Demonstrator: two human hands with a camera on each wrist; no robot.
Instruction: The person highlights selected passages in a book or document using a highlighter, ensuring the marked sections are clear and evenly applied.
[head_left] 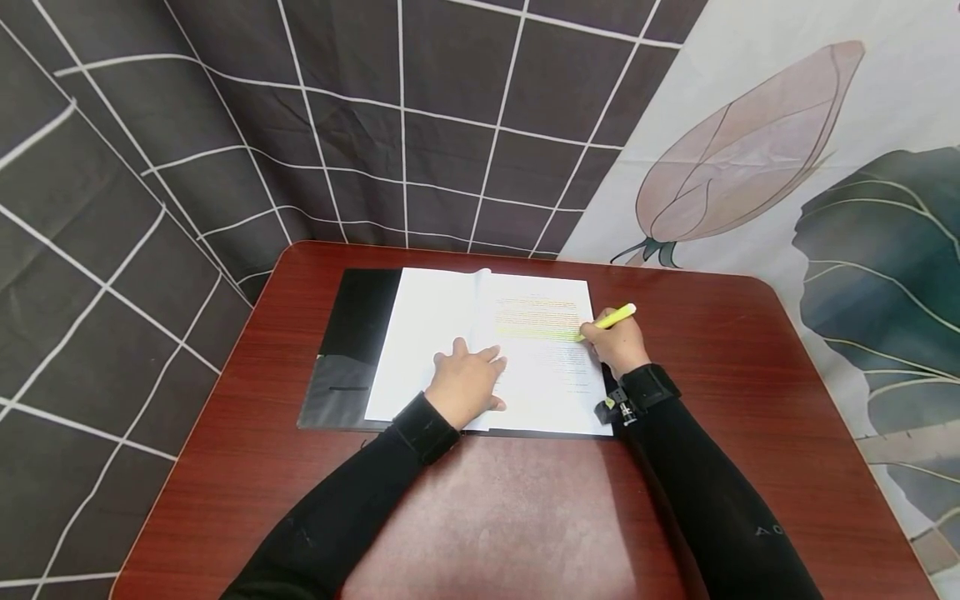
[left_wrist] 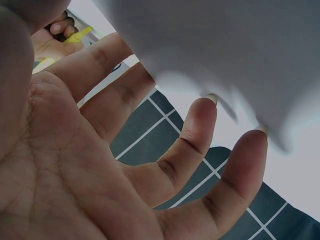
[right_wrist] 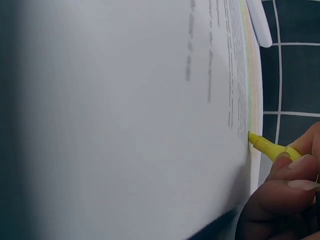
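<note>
A yellow highlighter [head_left: 619,316] is pinched in my right hand [head_left: 621,342], its tip at the right end of a printed line on the right-hand page [head_left: 551,392]. The right wrist view shows the highlighter tip [right_wrist: 254,138] right at the text. Bands of orange and yellow-green highlighting [head_left: 536,319] cover the upper lines; the lines below are plain black. My left hand [head_left: 467,385] rests with fingers spread over the inner fold, across the blank left-hand page [head_left: 427,333]. In the left wrist view its fingertips [left_wrist: 204,112] touch the white paper.
The pages lie in a black folder [head_left: 356,333], whose cover spreads out to the left with a clear pocket. Beneath is a reddish-brown table [head_left: 495,517]. A dark grid-patterned cloth [head_left: 450,83] hangs behind and left, a flower-printed cloth [head_left: 750,167] at right.
</note>
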